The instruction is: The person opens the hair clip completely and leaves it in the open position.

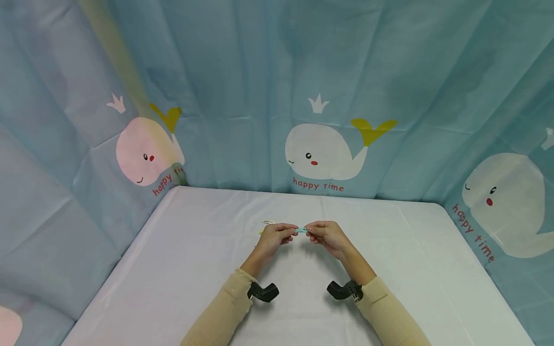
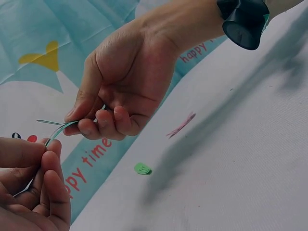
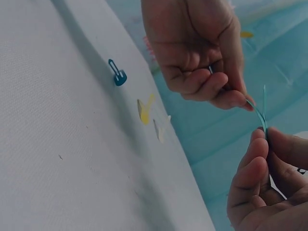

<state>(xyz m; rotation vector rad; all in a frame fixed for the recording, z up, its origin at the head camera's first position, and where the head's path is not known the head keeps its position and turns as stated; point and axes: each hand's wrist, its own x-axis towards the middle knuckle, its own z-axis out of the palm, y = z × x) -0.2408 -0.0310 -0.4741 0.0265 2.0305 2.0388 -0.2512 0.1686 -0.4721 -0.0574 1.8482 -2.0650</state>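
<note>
Between my two hands is a thin, light teal snap hair clip (image 1: 301,230), held above the table. My left hand (image 1: 276,236) pinches one end between thumb and fingers; my right hand (image 1: 327,237) pinches the other. In the left wrist view the clip (image 2: 58,130) looks bowed, and a narrow prong stands apart from its body. The same split shows on the clip (image 3: 262,117) in the right wrist view. The fingertips hide both ends.
On the white tabletop (image 1: 173,269) beyond my left hand lie a blue clip (image 3: 119,77), a yellow one (image 3: 144,113) and a white one (image 3: 161,131). A green piece (image 2: 142,168) and a pink piece (image 2: 181,125) lie there too. A whale-print curtain (image 1: 233,144) surrounds the table.
</note>
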